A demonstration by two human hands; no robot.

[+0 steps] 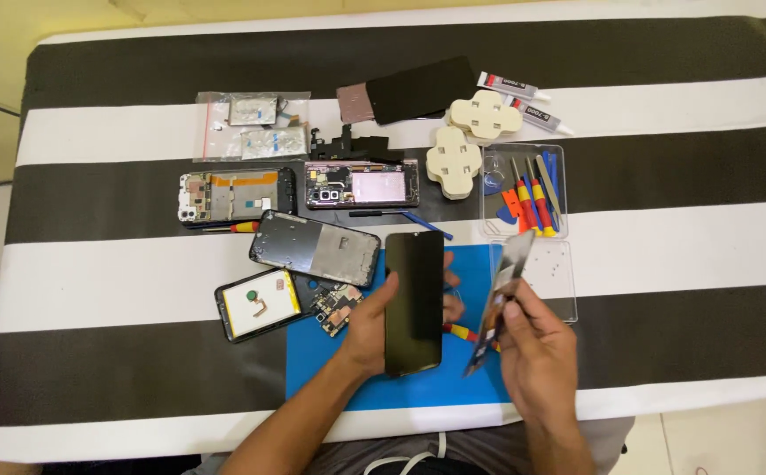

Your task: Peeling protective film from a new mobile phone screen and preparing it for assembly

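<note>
A black phone screen panel (414, 302) stands upright over a blue work mat (321, 361), gripped along its edges by the left hand (374, 330). Just beside it, the right hand (537, 352) pinches a thin, glossy panel (499, 299) seen nearly edge-on and tilted. A red-and-yellow screwdriver (464, 332) lies on the mat between the two hands. To the left lie a phone mid-frame (315, 248) and an opened phone with a yellow-edged battery (260, 303). Farther back on the black-and-white striped surface (664, 255) rest two more dismantled phones (236, 195), a clear tool case (524, 189), cream cross-shaped pads (485, 114), two glue tubes (524, 101) and bagged parts (251, 125).
</note>
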